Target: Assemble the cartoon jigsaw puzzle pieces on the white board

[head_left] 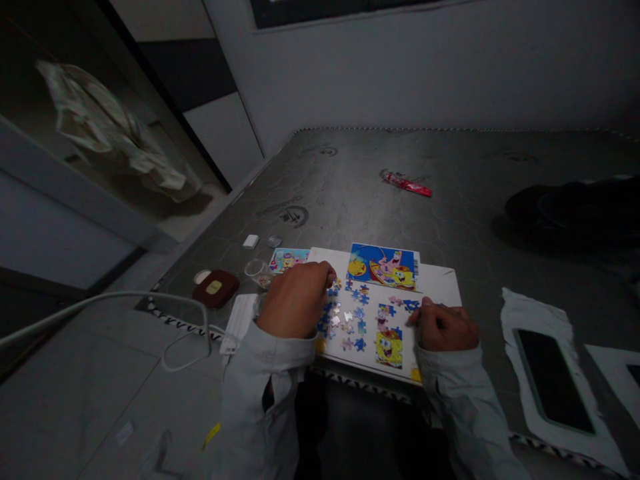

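A white board (440, 280) lies on the grey patterned surface in front of me, with several loose cartoon puzzle pieces (350, 320) scattered on it and a joined yellow-and-blue patch (389, 343). A picture card (383, 265) rests at the board's far edge. My left hand (297, 300) lies over the pieces at the board's left, its fingers curled at the far tip near a piece. My right hand (444, 327) rests on the board's right side, fingers curled, thumb pointing toward a blue piece (411, 305). What either hand holds is hidden.
A second picture card (289, 259), a clear bag (256, 270), a brown case (216, 289) and a white cable (150, 300) lie to the left. A red wrapper (407, 185) lies farther back. A phone (553, 377) on white paper sits at right, and a dark object (575, 210) behind it.
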`<move>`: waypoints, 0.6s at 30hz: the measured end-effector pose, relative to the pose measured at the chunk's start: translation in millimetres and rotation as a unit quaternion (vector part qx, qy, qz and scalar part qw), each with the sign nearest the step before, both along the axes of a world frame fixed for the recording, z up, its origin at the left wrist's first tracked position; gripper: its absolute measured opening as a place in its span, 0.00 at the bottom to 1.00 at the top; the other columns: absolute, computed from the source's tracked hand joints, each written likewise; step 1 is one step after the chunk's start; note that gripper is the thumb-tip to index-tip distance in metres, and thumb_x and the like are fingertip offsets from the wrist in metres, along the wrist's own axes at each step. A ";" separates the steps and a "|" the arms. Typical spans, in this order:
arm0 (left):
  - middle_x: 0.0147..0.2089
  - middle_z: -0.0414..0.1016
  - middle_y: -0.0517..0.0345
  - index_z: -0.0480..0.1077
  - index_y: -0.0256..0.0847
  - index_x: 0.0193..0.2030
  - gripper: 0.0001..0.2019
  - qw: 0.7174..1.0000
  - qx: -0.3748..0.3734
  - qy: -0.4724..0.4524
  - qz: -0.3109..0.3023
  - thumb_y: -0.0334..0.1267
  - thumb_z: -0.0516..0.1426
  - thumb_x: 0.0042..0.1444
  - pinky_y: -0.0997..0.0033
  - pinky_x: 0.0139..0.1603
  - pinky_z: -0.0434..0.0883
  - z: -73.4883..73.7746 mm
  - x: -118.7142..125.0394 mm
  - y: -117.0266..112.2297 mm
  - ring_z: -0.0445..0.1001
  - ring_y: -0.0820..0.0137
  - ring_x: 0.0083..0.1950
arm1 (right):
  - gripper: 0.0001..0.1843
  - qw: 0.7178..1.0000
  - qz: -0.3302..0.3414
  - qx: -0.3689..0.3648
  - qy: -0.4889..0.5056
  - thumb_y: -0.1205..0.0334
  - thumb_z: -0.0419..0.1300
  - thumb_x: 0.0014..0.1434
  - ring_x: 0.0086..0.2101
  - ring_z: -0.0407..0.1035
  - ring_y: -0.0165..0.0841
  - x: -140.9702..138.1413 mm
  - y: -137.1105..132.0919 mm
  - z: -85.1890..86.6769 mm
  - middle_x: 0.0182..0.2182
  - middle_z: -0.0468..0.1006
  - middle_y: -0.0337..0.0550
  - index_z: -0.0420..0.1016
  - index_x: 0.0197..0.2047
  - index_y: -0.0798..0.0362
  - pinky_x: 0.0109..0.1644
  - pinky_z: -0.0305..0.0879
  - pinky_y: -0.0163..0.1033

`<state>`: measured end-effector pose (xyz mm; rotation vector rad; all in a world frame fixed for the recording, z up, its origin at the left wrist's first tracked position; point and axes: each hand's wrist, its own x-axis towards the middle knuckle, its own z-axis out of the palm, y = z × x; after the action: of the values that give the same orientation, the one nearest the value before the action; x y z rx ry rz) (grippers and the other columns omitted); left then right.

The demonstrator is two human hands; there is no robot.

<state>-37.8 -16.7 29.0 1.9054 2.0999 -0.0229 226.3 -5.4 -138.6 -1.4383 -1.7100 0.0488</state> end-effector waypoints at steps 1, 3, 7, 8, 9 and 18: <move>0.62 0.90 0.47 0.84 0.44 0.62 0.16 1.000 -0.002 0.001 0.001 0.31 0.55 0.81 0.46 0.65 0.81 0.2 0.3 -0.1 0.87 0.48 0.66 | 0.32 1.000 0.000 0.001 0.000 0.53 0.56 0.81 0.27 0.76 0.35 -0.1 -0.1 0.0 0.24 0.84 0.38 0.84 0.24 0.45 0.50 0.69 0.43; 0.62 0.90 0.47 0.84 0.44 0.62 0.16 1.000 -0.007 -0.002 0.003 0.30 0.55 0.81 0.46 0.65 0.81 0.9 0.9 0.0 0.87 0.48 0.66 | 0.32 1.000 -0.002 0.002 -0.003 0.53 0.56 0.81 0.27 0.75 0.35 -0.1 -0.3 -0.2 0.23 0.83 0.38 0.84 0.24 0.45 0.49 0.69 0.43; 0.62 0.90 0.46 0.84 0.43 0.62 0.16 1.000 -0.006 -0.008 0.003 0.31 0.55 0.81 0.46 0.64 0.81 1.0 0.3 0.0 0.87 0.47 0.66 | 0.32 1.000 -0.006 -0.005 0.004 0.51 0.56 0.81 0.27 0.74 0.35 -0.4 -1.3 0.3 0.22 0.82 0.38 0.83 0.24 0.45 0.50 0.69 0.43; 0.62 0.90 0.47 0.84 0.43 0.62 0.16 1.000 -0.003 -0.008 0.001 0.31 0.55 0.81 0.47 0.64 0.81 0.5 -0.2 -0.1 0.86 0.47 0.66 | 0.33 1.000 -0.005 -0.009 0.007 0.50 0.56 0.81 0.27 0.74 0.35 -0.5 -1.6 0.6 0.23 0.82 0.38 0.83 0.24 0.45 0.50 0.69 0.43; 0.61 0.90 0.47 0.84 0.43 0.62 0.16 1.000 -0.001 -0.007 -0.001 0.31 0.55 0.81 0.47 0.64 0.81 0.0 -0.8 -0.3 0.86 0.46 0.66 | 0.33 1.000 -0.006 -0.013 0.008 0.50 0.56 0.81 0.27 0.74 0.35 -0.6 -1.8 0.8 0.23 0.82 0.38 0.83 0.24 0.45 0.50 0.69 0.43; 0.64 0.89 0.48 0.84 0.44 0.64 0.20 1.000 0.000 0.001 -0.004 0.26 0.55 0.77 0.49 0.65 0.79 -1.0 -0.6 -0.3 0.86 0.47 0.67 | 0.32 1.000 -0.005 -0.003 -0.005 0.53 0.57 0.81 0.27 0.74 0.34 -1.1 -1.9 1.5 0.23 0.83 0.38 0.84 0.24 0.46 0.49 0.69 0.42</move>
<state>-38.4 -17.0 28.0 1.9144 2.0931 -0.0274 225.2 -7.4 -137.1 -1.4545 -1.7119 0.0408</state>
